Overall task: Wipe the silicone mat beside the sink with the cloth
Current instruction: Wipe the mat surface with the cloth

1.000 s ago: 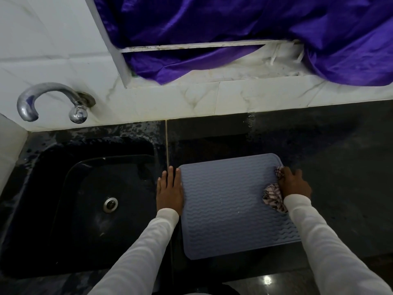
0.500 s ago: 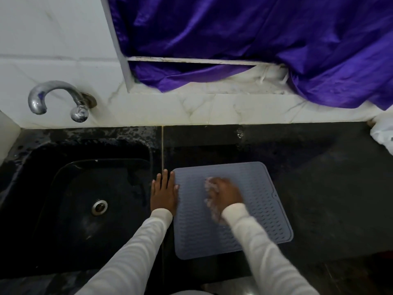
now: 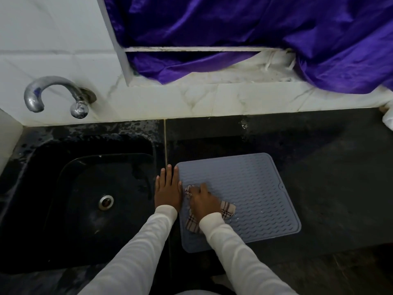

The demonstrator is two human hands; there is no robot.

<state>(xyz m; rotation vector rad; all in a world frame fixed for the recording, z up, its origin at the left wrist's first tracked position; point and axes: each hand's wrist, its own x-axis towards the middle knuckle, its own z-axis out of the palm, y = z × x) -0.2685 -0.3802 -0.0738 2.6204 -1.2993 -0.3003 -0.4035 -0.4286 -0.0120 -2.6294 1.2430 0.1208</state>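
Observation:
A grey-blue ribbed silicone mat (image 3: 251, 188) lies on the black counter just right of the sink. My right hand (image 3: 203, 201) presses a checked white-and-brown cloth (image 3: 227, 210) onto the mat's left part, fingers curled over the cloth. Cloth ends stick out past the fingertips, right of the wrist and below the palm. My left hand (image 3: 168, 189) lies flat with straight fingers on the counter, against the mat's left edge.
A black sink (image 3: 70, 209) with a metal drain (image 3: 105, 202) sits to the left, and a chrome tap (image 3: 55, 94) juts from the white tiled wall. Purple fabric (image 3: 255, 35) hangs over the ledge behind. The dark counter (image 3: 331, 177) stretches right of the mat.
My right hand swept the cloth from the mat's right edge across to its left side, close to my left hand. The left hand stayed at the mat's left edge.

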